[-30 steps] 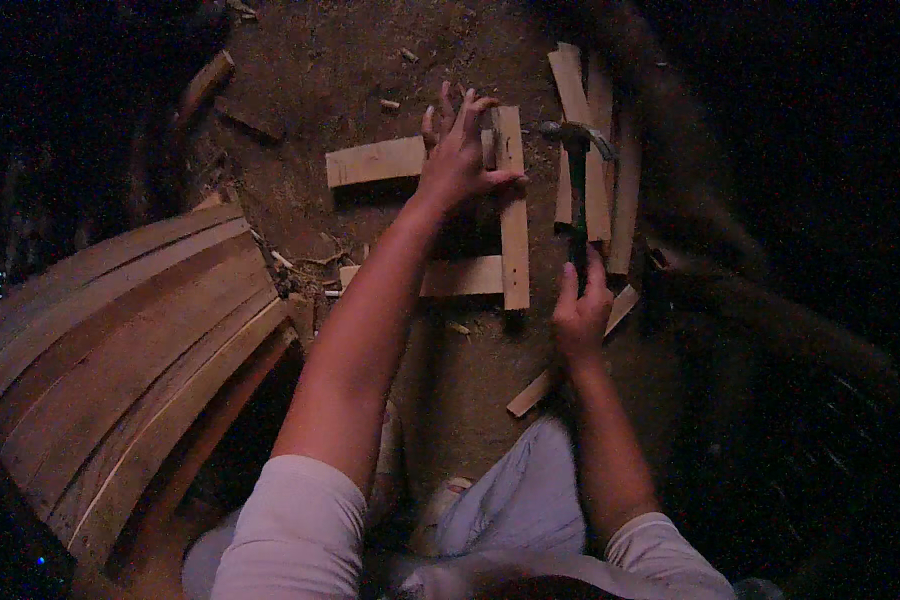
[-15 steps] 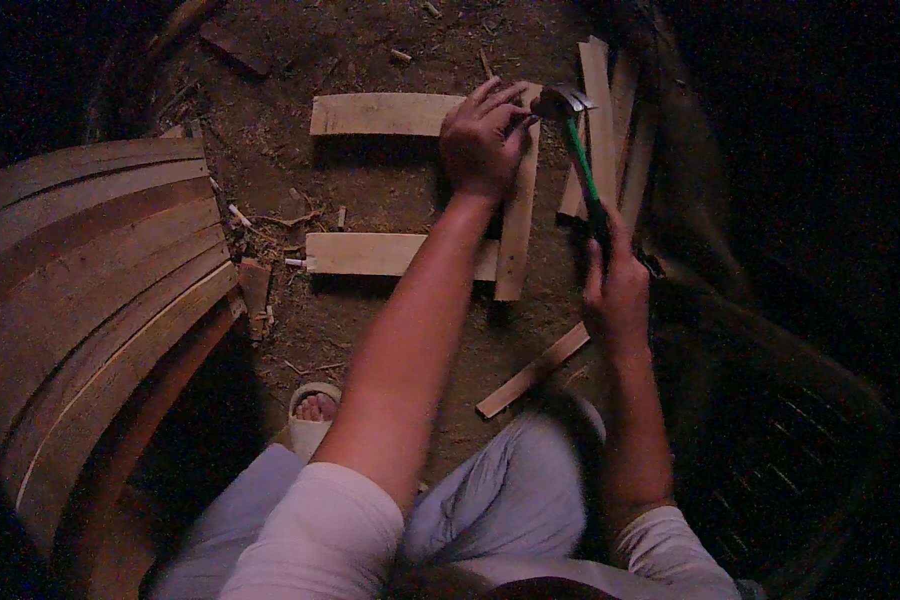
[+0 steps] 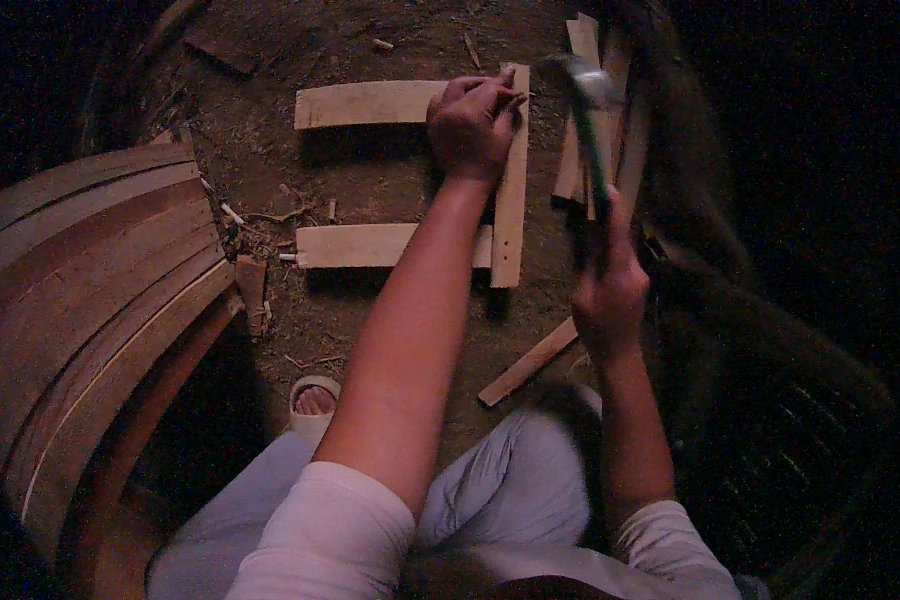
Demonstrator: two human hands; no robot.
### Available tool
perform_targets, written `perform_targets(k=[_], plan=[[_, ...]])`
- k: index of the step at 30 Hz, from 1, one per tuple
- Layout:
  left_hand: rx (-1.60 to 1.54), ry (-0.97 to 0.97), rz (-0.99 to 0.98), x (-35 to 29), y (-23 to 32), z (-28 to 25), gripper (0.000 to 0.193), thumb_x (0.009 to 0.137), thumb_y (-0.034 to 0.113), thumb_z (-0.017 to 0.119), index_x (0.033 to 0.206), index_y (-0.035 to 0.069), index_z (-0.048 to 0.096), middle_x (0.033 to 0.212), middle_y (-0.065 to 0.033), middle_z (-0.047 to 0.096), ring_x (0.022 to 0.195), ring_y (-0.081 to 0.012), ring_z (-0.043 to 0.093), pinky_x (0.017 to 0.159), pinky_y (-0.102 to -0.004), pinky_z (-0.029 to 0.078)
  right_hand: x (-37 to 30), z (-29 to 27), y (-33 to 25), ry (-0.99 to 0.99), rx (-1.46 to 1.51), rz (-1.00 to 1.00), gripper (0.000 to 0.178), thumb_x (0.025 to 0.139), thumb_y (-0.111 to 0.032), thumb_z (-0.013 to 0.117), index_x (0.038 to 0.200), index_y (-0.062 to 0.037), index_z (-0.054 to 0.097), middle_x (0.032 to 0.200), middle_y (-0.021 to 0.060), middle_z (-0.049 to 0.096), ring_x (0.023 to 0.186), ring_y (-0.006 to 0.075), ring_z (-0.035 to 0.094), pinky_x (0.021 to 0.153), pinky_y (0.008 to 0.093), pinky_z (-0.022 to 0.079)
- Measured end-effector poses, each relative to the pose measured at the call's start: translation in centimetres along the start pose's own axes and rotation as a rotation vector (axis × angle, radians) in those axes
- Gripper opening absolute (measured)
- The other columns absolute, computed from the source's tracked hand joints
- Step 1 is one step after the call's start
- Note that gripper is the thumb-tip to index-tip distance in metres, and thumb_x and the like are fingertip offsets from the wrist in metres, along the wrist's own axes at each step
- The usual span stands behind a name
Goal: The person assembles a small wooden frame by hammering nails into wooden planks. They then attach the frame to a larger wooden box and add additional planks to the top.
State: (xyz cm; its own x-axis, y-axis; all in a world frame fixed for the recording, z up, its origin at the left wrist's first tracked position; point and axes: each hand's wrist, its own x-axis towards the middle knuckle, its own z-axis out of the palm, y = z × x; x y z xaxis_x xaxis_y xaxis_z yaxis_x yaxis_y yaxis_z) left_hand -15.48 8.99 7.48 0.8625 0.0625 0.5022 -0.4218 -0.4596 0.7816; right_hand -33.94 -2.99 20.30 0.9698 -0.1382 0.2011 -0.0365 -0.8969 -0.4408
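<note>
Green smears along the handle of the hammer (image 3: 592,140) toward one o'clock, where the right hand (image 3: 612,300), at three o'clock, is wrapped tightly round its dark grip. Here is the latest change: half a second ago the head shows sharply just beside the left fingertips; now it is blurred, a little apart from them. For the work, this suggests a swing under way, with the head apparently clear of the wood.

Farther out, the near slat (image 3: 355,246) lies at ten o'clock, its inner end meeting the bar (image 3: 510,190). That bar runs from between two and three o'clock out to half past twelve, with two small dark dots on its near end.

Beyond, at twelve o'clock, the left hand (image 3: 472,130) is bunched at the bar's far end, fingertips drawn together; I cannot tell whether they pinch something small. One second ago this hand is spread, thumb on the bar; half a second ago it is bunched much as now.

The far slat (image 3: 360,105), at eleven o'clock, reaches toward the bar, its join hidden by the hand. Bar and slats keep their three-sided layout. Loose planks (image 3: 635,145) lie between one and two o'clock, past the bar.
</note>
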Motion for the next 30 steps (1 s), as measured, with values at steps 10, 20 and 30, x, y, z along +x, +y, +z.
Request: perform_targets(k=[10,20,30], plan=[[0.065,-0.02,0.005,0.1,-0.2,-0.1,0.027,0.075,0.016,0.079,0.101,0.018,0.077,0.093,-0.0008,0.073,0.095,-0.0213,0.065,0.084,-0.039,0.046,0.1,1.0,-0.2,-0.127,-0.051,0.064,0.064,0.093,0.003,0.053,0.153,-0.0118,0.035,0.12,0.0268,0.064,0.102,0.0374,0.07,0.08,0.0433,0.056],[0.088,-0.014,0.011,0.4,-0.7,0.3,0.027,0.074,0.018,0.08,0.1,0.019,0.077,0.093,-0.0025,0.074,0.096,-0.0217,0.065,0.085,-0.0388,0.046,0.7,0.9,-0.8,-0.2,-0.049,0.12,0.063,0.092,0.003,0.053,0.152,-0.0093,0.036,0.123,0.0261,0.064,0.107,0.0366,0.068,0.085,0.0425,0.056],[0.07,-0.02,-0.012,1.0,-0.4,0.4,0.022,0.076,0.021,0.079,0.097,0.018,0.077,0.091,-0.0012,0.074,0.096,-0.022,0.065,0.087,-0.039,0.046,1.1,1.4,-0.1,-0.171,-0.022,0.157,0.064,0.092,0.001,0.052,0.152,-0.0135,0.036,0.112,0.0269,0.067,0.097,0.0417,0.069,0.078,0.0467,0.056]])
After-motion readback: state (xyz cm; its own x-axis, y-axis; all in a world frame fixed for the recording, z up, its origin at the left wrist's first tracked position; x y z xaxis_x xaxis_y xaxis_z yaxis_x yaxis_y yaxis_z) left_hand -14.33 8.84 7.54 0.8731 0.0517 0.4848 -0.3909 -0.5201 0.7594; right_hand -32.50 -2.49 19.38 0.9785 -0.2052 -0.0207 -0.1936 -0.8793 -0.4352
